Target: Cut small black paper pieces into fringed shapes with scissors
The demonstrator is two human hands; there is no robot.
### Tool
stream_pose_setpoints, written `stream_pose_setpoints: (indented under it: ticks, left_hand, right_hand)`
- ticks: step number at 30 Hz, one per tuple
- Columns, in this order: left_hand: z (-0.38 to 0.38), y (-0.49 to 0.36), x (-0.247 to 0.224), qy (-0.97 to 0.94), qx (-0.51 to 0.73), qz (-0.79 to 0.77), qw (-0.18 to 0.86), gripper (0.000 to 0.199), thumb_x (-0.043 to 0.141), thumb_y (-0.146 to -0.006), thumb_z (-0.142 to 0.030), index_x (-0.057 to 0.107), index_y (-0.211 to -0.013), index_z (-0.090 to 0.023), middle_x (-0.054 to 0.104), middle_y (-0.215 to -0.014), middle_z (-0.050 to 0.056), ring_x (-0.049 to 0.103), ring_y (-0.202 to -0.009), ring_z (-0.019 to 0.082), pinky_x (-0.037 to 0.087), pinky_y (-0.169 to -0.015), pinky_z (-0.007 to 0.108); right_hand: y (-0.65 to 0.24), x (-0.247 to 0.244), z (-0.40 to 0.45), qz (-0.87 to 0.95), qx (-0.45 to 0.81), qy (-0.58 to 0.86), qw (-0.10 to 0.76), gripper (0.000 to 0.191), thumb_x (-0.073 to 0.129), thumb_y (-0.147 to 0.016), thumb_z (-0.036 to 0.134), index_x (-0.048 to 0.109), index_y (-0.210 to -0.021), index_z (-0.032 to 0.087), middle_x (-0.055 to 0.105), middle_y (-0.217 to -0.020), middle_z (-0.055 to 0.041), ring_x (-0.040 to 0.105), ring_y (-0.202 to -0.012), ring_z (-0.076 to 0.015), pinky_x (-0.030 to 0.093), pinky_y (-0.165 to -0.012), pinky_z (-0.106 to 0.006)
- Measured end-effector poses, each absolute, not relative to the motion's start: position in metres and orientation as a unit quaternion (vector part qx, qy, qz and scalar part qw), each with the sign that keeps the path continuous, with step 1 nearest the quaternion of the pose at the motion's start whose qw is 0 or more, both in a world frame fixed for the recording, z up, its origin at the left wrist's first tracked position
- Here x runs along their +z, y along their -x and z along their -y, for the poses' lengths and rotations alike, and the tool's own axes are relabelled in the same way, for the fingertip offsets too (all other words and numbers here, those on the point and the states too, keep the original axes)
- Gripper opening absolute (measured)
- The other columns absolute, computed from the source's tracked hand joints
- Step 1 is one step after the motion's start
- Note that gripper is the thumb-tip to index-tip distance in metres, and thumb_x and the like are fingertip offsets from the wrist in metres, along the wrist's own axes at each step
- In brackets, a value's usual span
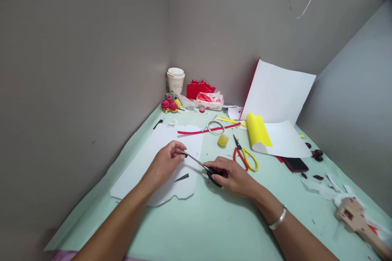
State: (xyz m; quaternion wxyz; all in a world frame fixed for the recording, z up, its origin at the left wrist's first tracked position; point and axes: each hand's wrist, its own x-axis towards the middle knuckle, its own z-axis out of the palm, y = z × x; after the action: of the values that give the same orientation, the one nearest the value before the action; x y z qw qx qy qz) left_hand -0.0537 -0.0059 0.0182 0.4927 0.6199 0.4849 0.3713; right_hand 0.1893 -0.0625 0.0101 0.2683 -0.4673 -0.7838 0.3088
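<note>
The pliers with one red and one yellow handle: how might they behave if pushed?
Lying flat on the tabletop, the pliers would probably slide rather than roll. Their dark nose looks like metal, suggesting stiffness and some weight. The handles are spread, so they may swing closed when gripped.

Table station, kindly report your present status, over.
Left hand pinching small black piece. Right hand holding scissors, blades by piece. White sheet below; no obstruction seen.

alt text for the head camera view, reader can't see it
A person's right hand holds black-handled scissors, their tips at a small black piece pinched in the left hand, above a white sheet on a green table. Pliers and a lidded cup are beyond.
</note>
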Motion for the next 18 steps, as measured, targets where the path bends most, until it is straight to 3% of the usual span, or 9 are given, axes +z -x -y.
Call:
stream_pose_setpoints:
  ticks: [18]
  left_hand:
    - [0.0042, 0.0531, 0.0167, -0.63, 0.358, -0.479, 0.495, 0.02, 0.059, -0.073, -0.024, 0.059, -0.093, -0.021, 0.06, -0.085, 0.0, 0.057, -0.082, 0.018, 0.042, -0.076, 0.029]
  right_hand:
    - [-0.1907, 0.0078, 0.0624, 0.789, 0.306, 0.46, 0.268, 0.041, 0.061, -0.084, 0.014, 0.066, -0.123, 0.026, 0.056, -0.083, -0.001, 0.052, -0.072, -0.0135, 0.041, -0.068, -0.025]
